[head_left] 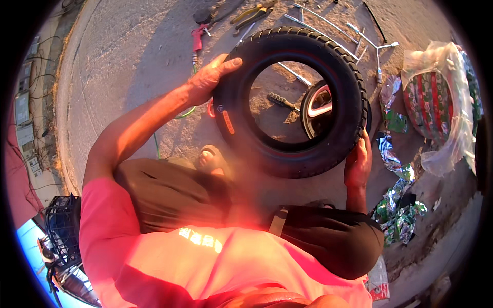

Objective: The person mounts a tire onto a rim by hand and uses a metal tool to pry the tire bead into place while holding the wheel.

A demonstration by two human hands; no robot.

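A black tyre (233, 108) with an orange label is held up in front of me. My left hand (213, 74) is closed on its upper left, thumb over the sidewall. My right hand (358, 159) grips its lower right edge from the side. Through the tyre's opening I see a wheel rim (318, 110) with red and pale spokes on the ground below, and a screwdriver-like tool with a ribbed handle (280, 100) beside it.
Pliers (246, 13), a pink-red air tool (197, 36) with a green hose and metal wrenches (380, 46) lie beyond the tyre. At right are torn shiny wrappers (390, 154) and a plastic-wrapped round package (429, 102). A black wire basket (59, 220) stands at left.
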